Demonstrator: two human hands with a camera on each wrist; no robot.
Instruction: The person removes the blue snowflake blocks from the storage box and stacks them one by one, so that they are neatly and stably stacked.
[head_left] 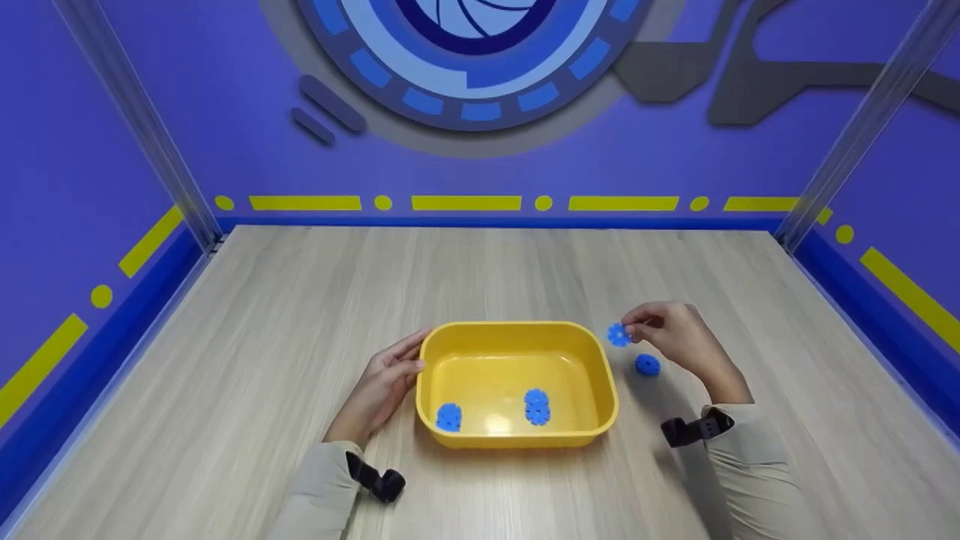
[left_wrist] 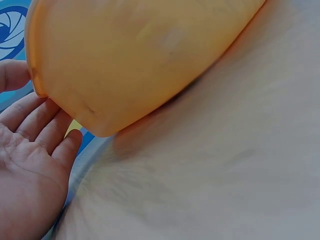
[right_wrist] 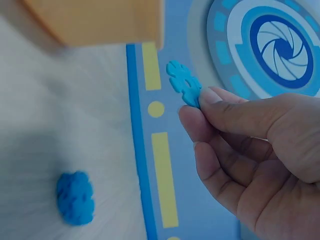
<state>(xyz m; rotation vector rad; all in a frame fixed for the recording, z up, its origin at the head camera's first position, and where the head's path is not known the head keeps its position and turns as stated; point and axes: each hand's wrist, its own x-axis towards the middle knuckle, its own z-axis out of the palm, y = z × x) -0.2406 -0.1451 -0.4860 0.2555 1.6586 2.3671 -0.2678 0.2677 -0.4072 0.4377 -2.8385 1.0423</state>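
Observation:
A yellow plastic basin (head_left: 517, 441) stands on the table. My left hand (head_left: 384, 390) holds its left end, thumb at the rim and the other fingers along the outer wall. Between thumb and forefinger, my right hand (head_left: 679, 337) pinches a blue snowflake disc (head_left: 618, 334) just off the basin's right rim. In the right wrist view the same notched disc (right_wrist: 183, 82) is tilted. Below that hand, a small clump of blue discs (head_left: 647, 365) lies on the table. Inside the basin are blue discs at the front left (head_left: 449, 417) and more blue discs (head_left: 537, 406) right of centre.
The wood-grain table (head_left: 322, 285) carries the basin near its middle. Blue-purple panels (head_left: 480, 176) with yellow marks close it in at the back and both sides. Each wrist wears a black strap with a camera (head_left: 386, 485).

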